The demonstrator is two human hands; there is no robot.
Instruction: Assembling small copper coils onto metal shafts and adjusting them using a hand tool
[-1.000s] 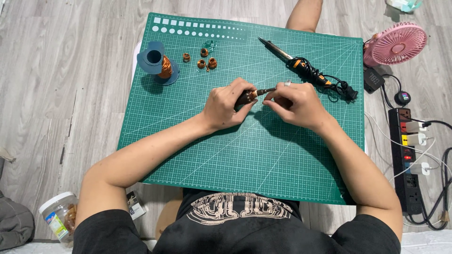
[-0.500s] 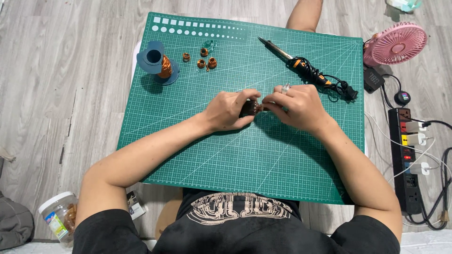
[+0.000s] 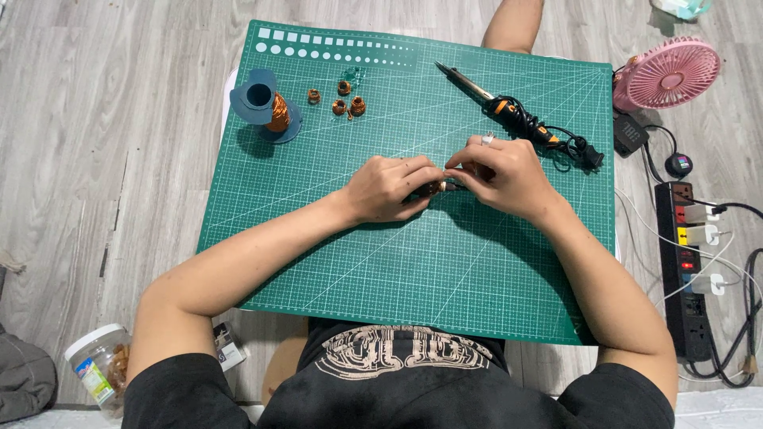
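My left hand [image 3: 391, 189] and my right hand [image 3: 499, 176] meet at the middle of the green cutting mat [image 3: 318, 238]. Between their fingertips they pinch a small dark piece wound with copper wire [image 3: 436, 187]; most of it is hidden by the fingers. A ring shows on a finger of my right hand. Far left on the mat stands a blue spool of copper wire [image 3: 266, 107]. Several small copper coils [image 3: 343, 101] lie just right of the spool.
A soldering iron [image 3: 509, 111] with an orange grip and coiled cord lies at the mat's far right. A pink fan [image 3: 666, 73] and a power strip [image 3: 687, 262] sit on the wood floor to the right. A plastic jar [image 3: 95, 369] stands at the lower left.
My two hands have closed in on each other over the small copper-wound piece, which now shows far less between the fingers. Everything else on the mat lies as before.
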